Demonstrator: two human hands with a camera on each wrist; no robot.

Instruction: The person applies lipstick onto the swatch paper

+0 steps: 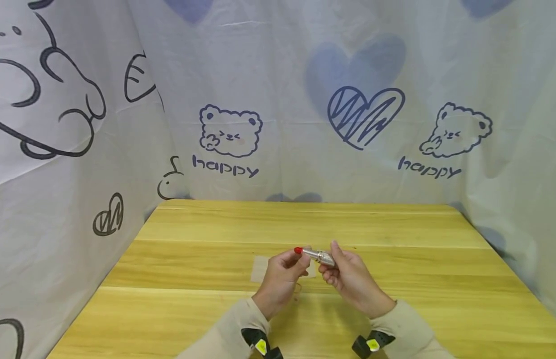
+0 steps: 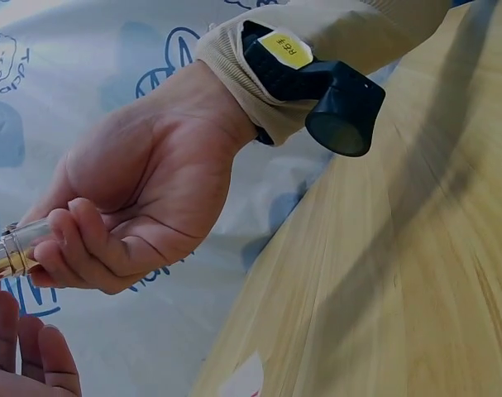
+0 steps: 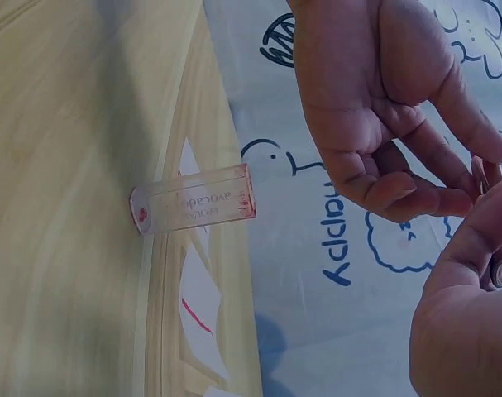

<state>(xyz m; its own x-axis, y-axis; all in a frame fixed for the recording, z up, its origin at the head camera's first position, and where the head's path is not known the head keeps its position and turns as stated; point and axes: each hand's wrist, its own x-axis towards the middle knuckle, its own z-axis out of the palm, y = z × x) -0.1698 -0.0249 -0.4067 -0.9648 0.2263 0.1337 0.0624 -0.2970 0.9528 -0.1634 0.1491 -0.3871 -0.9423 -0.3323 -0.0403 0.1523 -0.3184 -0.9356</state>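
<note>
A lipstick (image 1: pixel 320 257) with its red bullet exposed is held between both hands, tilted with the red end toward the left. My right hand (image 1: pixel 354 284) grips the silver base, its thumb pointing up; in the left wrist view that hand (image 2: pixel 151 174) curls its fingers round the tube. The thumb and fingers of my left hand (image 1: pixel 280 281) pinch the tube just below the red end. Below the hands, a clear lipstick cap (image 3: pixel 197 198) printed "avocado" stands upright on the table, mostly hidden by the hands in the head view.
White paper pieces (image 3: pixel 203 318) lie on the wooden table (image 1: pixel 170 269) behind the cap, one marked with a red stroke. A pale curtain (image 1: pixel 282 75) with drawn bears and hearts surrounds the table. Each wrist carries a black camera (image 1: pixel 365 345).
</note>
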